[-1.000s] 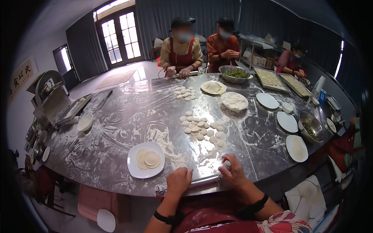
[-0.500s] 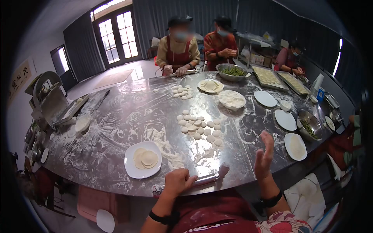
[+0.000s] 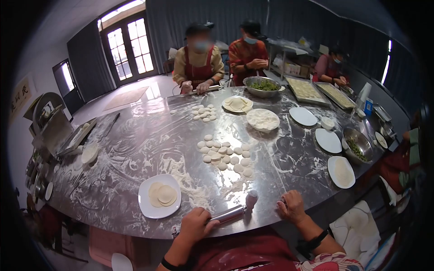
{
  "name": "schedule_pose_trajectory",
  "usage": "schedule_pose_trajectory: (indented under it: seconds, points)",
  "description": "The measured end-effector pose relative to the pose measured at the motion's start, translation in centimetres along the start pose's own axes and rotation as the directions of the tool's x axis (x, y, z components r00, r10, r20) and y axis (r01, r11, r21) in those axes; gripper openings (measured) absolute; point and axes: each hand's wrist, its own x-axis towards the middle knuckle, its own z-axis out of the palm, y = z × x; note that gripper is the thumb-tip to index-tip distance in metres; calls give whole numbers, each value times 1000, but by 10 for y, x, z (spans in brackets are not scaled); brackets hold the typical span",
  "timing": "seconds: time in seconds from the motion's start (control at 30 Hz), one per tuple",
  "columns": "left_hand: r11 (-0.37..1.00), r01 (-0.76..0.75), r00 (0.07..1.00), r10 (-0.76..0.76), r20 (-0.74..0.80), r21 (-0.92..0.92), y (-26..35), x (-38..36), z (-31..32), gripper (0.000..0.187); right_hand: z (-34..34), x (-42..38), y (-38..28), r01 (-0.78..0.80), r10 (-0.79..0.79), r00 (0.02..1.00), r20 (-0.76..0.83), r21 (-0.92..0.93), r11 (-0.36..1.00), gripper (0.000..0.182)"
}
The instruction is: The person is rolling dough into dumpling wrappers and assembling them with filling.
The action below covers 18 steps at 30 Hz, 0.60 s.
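Note:
Near the table's front edge lies a metal rolling pin [image 3: 230, 215], tilted up to the right, its right handle standing clear of any hand. My left hand [image 3: 196, 224] is wrapped round its left end. To the right of the pin, my right hand [image 3: 293, 207] is lowered to the tabletop with fingers curled; whatever may be inside them is hidden. Beyond the pin, several flattened dough pieces [image 3: 225, 154] lie in a loose cluster. Left of my left hand, a white square plate [image 3: 145, 207] bears thin round dough wrappers [image 3: 162, 194].
Across the steel table [image 3: 113, 180] stand a flour bowl [image 3: 263, 120], a bowl of green filling [image 3: 262, 86] and trays [image 3: 307, 91]. White plates [image 3: 328, 141] and another filling bowl [image 3: 357, 145] line the right side. A co-worker opposite [image 3: 197, 63] holds a rolling pin.
My right hand was raised with its fingers stretched out; it has come down to the table and curled. My left hand stays on the rolling pin. The view has shifted slightly.

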Motion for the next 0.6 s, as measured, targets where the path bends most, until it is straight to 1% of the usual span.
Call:
schedule_pose_trajectory:
  seconds: [0.03,0.13,0.17,0.27,0.33,0.37,0.4,0.43,0.47,0.5,0.53,0.57,0.6]
  points:
    - [1000,25,999,-24,-34,17,-3,-3,0,28,-4,2,-1,8,-8,1000,5,-17,1000,25]
    - [989,108,993,-103,-56,105,-11,-5,2,23,-14,6,2,33,-31,999,44,-46,998,25]
    - [984,113,992,-105,-63,137,-12,-3,3,18,-16,7,5,44,-41,997,63,-51,998,25]
    - [966,132,990,-116,-86,223,-10,-2,8,18,-18,6,11,48,-43,993,108,-47,998,25]
    - [942,192,980,-172,-96,276,-12,-6,10,18,-15,10,12,91,-90,993,78,-4,996,24]
    - [940,193,981,-177,-81,283,-16,-6,15,18,-15,7,13,86,-85,994,67,-10,996,23]
    - [946,164,986,-146,-83,281,-26,-8,22,19,-7,4,19,89,-89,996,18,-3,996,23]
    - [942,208,978,-192,-86,264,-31,-12,26,19,-5,0,25,88,-88,994,60,2,996,23]
    - [937,229,973,-209,-101,266,-30,-11,28,20,-6,0,25,95,-95,993,70,5,995,23]
    - [946,249,967,-229,-114,209,-32,-12,31,19,-7,0,24,84,-85,995,51,25,996,23]
    - [932,303,953,-295,-70,200,-31,-11,28,18,-8,-1,23,53,-55,996,74,22,998,24]
    - [936,270,962,-255,-95,225,-35,-12,29,19,-11,1,21,22,-23,997,76,18,1000,24]
    - [928,260,965,-263,-26,266,-12,-1,13,23,-12,3,19,3,-5,997,75,26,1000,24]
